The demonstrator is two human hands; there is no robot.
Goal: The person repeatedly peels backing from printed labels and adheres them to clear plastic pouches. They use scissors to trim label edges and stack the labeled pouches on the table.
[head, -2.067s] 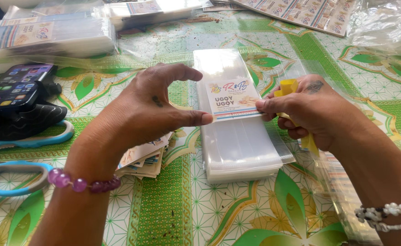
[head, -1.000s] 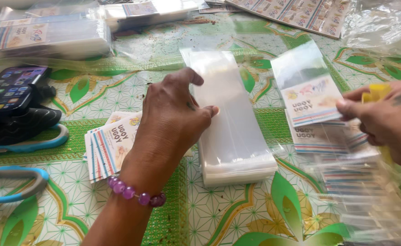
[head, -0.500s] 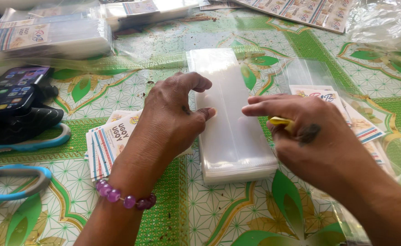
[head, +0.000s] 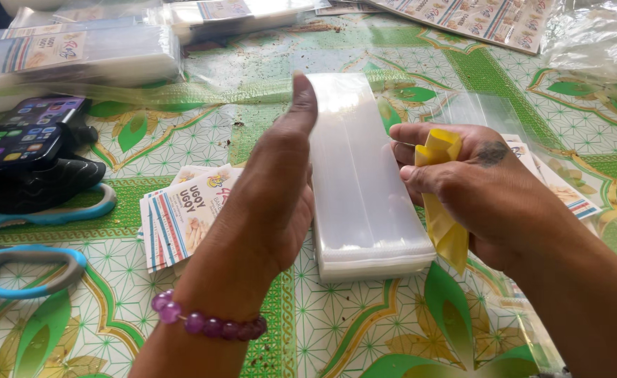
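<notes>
A thick stack of clear plastic sleeves [head: 364, 175] lies in the middle of the patterned tablecloth. My left hand [head: 266, 203] stands on edge against the stack's left side with the thumb pointing up. Its fingers are hidden behind the palm. My right hand [head: 490, 189] rests at the stack's right edge, its fingertips touching the top sleeve, and it grips a folded yellow strip [head: 445, 231]. A fanned pile of printed cards [head: 182, 213] lies just left of my left hand.
Blue-handled scissors [head: 21, 262] and a phone [head: 21, 133] on a dark case sit at the left. Filled sleeves [head: 567, 196] lie under my right wrist. Wrapped packs of sleeves [head: 77, 52] and a printed label sheet [head: 483, 17] lie at the back.
My right hand put a filled sleeve down at the right and came back to the stack. My left hand turned from lying flat on the stack to standing on edge, thumb up.
</notes>
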